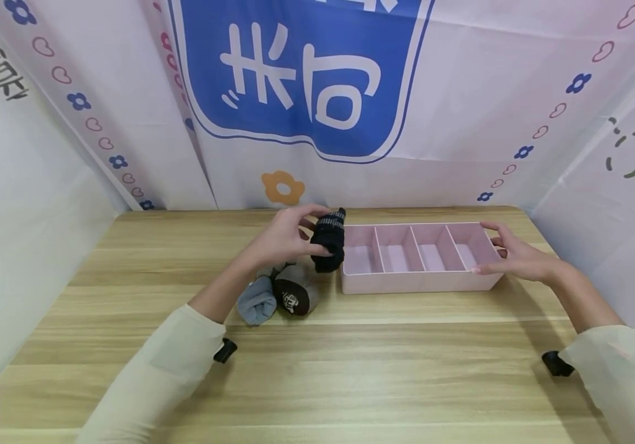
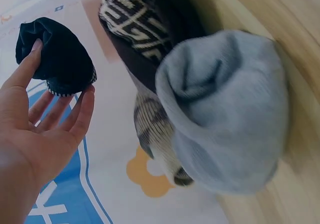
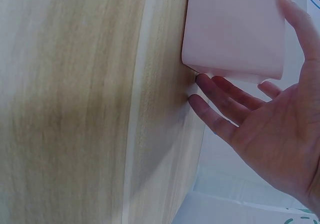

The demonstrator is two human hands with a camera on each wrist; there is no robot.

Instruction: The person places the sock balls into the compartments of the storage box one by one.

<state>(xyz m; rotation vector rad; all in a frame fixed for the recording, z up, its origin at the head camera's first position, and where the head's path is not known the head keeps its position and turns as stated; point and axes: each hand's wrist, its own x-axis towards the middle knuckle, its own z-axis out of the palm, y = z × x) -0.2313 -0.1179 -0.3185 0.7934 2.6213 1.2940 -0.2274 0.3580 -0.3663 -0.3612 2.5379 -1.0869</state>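
My left hand (image 1: 286,237) pinches a rolled pair of black socks (image 1: 328,243) between thumb and fingers, just off the box's left end. The pair has a grey-patterned band; in the left wrist view the black socks (image 2: 55,54) are up off the table. A long pink divided box (image 1: 419,282) has several compartments in a row. My right hand (image 1: 522,256) holds its right end, thumb at the front corner and a finger at the back corner. In the right wrist view, fingertips of the right hand (image 3: 280,119) lie against the box's end wall (image 3: 235,29).
Below my left hand lie rolled blue-grey socks (image 1: 257,302) and a grey pair with a dark, white-lettered patch (image 1: 295,293). A patterned sock roll (image 2: 155,129) sits behind them. The wooden table (image 1: 350,370) meets a printed cloth backdrop (image 1: 228,166) behind.
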